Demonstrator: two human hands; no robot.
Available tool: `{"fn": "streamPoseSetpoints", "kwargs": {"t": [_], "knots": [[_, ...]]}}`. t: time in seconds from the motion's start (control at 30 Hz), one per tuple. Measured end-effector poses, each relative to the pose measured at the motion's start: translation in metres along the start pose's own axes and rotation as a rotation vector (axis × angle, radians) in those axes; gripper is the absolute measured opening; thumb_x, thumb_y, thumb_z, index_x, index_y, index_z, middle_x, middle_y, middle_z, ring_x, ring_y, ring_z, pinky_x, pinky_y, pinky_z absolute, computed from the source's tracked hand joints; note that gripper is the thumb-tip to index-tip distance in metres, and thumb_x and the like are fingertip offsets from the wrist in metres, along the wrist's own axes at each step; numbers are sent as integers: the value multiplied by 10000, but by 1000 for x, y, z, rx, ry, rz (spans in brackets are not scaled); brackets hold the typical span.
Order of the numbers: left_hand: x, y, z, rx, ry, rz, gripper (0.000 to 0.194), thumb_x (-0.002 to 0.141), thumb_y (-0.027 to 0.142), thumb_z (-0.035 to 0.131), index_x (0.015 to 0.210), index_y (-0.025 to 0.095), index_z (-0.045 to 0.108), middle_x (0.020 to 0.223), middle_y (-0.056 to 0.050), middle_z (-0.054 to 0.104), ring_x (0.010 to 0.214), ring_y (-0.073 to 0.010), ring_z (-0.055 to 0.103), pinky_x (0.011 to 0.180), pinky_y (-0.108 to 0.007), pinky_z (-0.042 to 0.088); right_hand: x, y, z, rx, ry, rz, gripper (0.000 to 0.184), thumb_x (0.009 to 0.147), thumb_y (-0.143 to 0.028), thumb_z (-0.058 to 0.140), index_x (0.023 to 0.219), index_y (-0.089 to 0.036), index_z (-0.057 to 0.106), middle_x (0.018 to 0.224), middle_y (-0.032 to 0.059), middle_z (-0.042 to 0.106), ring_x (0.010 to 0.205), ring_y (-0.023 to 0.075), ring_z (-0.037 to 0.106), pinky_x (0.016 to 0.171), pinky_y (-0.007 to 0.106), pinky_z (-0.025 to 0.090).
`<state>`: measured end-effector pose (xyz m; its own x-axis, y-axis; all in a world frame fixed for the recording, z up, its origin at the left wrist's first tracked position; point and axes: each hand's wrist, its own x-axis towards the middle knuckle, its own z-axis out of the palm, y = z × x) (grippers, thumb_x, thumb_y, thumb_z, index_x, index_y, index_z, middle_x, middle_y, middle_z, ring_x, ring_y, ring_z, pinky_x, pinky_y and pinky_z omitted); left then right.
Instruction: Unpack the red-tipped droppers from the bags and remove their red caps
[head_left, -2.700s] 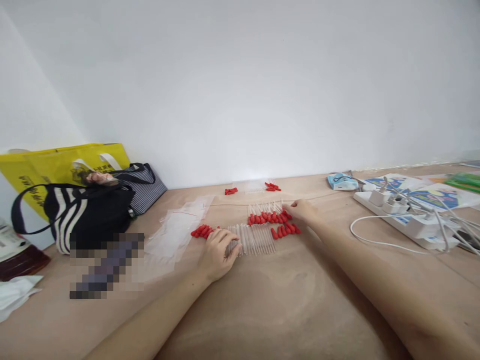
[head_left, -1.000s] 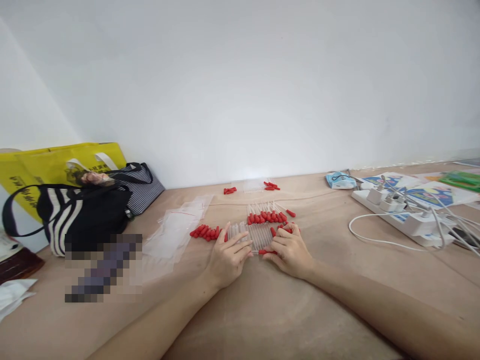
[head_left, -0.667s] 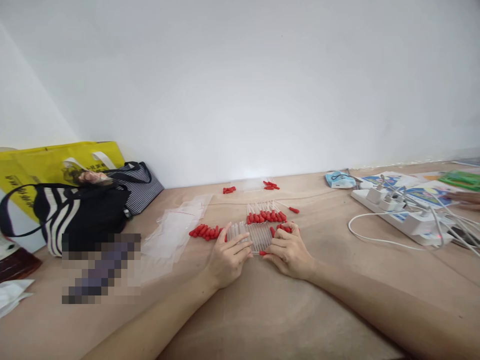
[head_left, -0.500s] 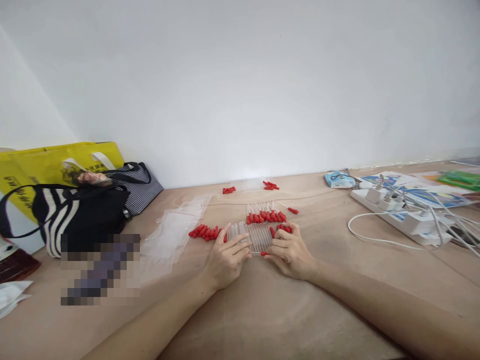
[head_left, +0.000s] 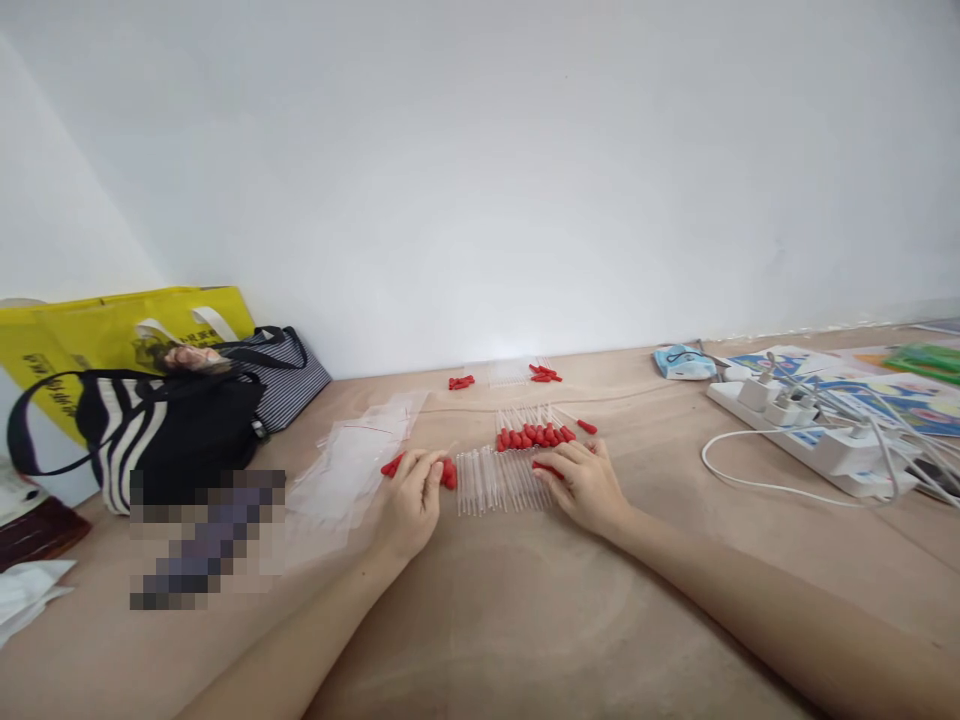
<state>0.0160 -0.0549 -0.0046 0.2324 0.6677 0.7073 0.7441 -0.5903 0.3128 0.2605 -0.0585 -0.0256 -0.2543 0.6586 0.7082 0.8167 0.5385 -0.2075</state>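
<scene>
Several thin clear tubes lie side by side in a row on the table. My left hand is at the left end of that row, its fingers closed over the red rubber bulbs heaped there. At the right end, my right hand has its fingers curled down onto more red bulbs, which it partly hides. Just beyond the tubes lie several droppers, red bulbs toward me and clear stems pointing away. One dropper rests apart at an angle.
Clear plastic bags lie left of the tubes, near a black bag. Farther back are small red bulb piles and more tubes. A white power strip with cables and a blue mask lie right.
My left hand has left the tubes and moved left onto the red bulbs. My right hand has lifted off the near tube ends and shifted slightly right, away from the bulb there.
</scene>
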Motion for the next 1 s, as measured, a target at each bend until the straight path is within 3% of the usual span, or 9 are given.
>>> {"fn": "streamPoseSetpoints", "kwargs": {"t": [0.2, 0.37, 0.5, 0.6, 0.83, 1.0], "knots": [[1, -4, -1, 19, -53, -70, 234, 844, 233, 360, 923, 172, 572, 791, -38, 567, 759, -157, 566, 686, -291, 481, 16, 16, 0, -118, -40, 323, 210, 771, -399, 485, 743, -218, 588, 668, 0, 618, 749, 169, 532, 678, 291, 219], [5, 7, 1, 35, -184, -50, 218, 797, 212, 421, 935, 178, 586, 684, -8, 592, 597, -134, 567, 557, -250, 473, 18, 24, -3, -115, -83, 452, 309, 757, -491, 446, 753, -221, 597, 650, 10, 610, 733, 182, 534, 687, 304, 223], [17, 21, 8, 69, -265, -51, 242, 751, 153, 434, 939, 182, 585, 675, -4, 622, 603, -153, 582, 590, -273, 472, 28, 44, -10, -130, -69, 608, 275, 775, -428, 430, 789, -223, 613, 704, 14, 616, 738, 169, 542, 717, 308, 254], [27, 37, 20, 138, -316, -14, 251, 736, 101, 409, 900, 169, 588, 776, -44, 628, 686, -183, 596, 650, -306, 468, 38, 66, -9, -152, -168, 741, 237, 765, -375, 444, 814, -225, 621, 777, 27, 633, 807, 185, 551, 711, 293, 296], [33, 67, 41, 429, -494, 3, 234, 672, 11, 367, 711, 144, 555, 805, -106, 562, 625, -222, 589, 508, -319, 438, 52, 94, 16, -140, -281, 847, 240, 701, -369, 504, 809, -202, 637, 848, 78, 651, 831, 227, 575, 645, 283, 360], [32, 73, 46, 441, -556, 3, 161, 683, 69, 405, 716, 119, 555, 852, -130, 541, 661, -229, 594, 532, -324, 451, 59, 100, 27, -118, -361, 865, 230, 638, -369, 577, 788, -207, 641, 802, 63, 658, 771, 212, 591, 618, 271, 377]]}}
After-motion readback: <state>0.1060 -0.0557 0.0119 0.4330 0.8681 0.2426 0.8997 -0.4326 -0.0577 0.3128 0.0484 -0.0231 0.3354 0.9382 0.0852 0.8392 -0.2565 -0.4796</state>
